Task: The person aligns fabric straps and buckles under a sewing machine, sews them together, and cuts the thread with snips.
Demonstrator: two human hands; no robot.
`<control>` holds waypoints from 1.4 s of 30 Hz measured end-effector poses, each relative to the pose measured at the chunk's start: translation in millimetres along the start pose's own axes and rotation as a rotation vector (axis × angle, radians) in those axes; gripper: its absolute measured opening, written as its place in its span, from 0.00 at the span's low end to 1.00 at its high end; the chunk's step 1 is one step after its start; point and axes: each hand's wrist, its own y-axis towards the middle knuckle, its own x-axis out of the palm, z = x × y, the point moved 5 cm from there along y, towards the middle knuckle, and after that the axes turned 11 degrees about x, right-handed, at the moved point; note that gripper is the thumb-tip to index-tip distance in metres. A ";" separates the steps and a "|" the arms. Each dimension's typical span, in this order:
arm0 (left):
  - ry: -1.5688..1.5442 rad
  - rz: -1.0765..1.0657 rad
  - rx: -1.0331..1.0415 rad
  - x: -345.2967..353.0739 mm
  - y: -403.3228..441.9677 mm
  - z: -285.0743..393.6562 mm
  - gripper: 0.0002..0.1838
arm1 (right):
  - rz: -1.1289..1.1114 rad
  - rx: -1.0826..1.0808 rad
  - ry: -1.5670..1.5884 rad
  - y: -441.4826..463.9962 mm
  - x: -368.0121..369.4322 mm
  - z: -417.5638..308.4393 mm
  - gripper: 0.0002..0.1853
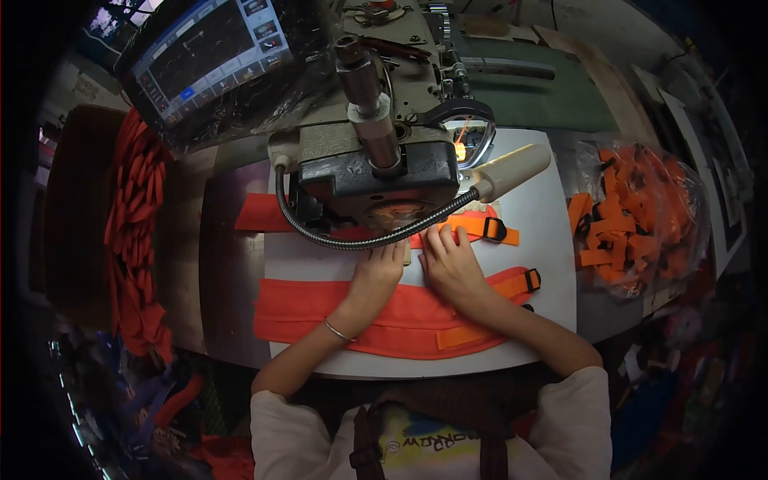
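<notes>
Under the head of a sewing machine (376, 172) lies a red-orange fabric band (260, 213), with an orange strap (472, 224) and a black buckle (495, 230) at its right end. My right hand (450, 260) has its fingers bent down on that strap, holding it beside the machine head. Close to its left, my left hand (378, 276) reaches forward with fingers stretched out; its fingertips are partly hidden behind the metal hose (352, 245). A second red-orange band (360, 316) lies nearer me, partly beneath my forearms, with its own black buckle (532, 279).
A lamp (512, 172) on the metal hose hangs low at the right. A screen (208, 64) stands at upper left. Red fabric pieces (136, 240) are piled at the left. A clear bag with orange straps (640, 216) sits at the right of the white work plate (552, 240).
</notes>
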 end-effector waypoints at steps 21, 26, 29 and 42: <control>-0.164 -0.058 0.050 5.5 -3.7 -10.0 0.30 | 0.088 0.014 0.104 -4.1 0.1 -0.9 0.17; -0.434 -0.033 0.028 -0.4 -9.1 -28.7 0.30 | 0.089 0.022 0.114 5.9 4.0 4.9 0.17; -0.614 -0.061 -0.033 -9.8 -10.1 -35.3 0.31 | 0.091 0.022 0.096 11.7 6.8 8.6 0.16; -0.611 0.259 -0.192 -47.6 -34.4 -33.3 0.19 | 0.064 0.049 0.119 5.1 -1.1 7.0 0.17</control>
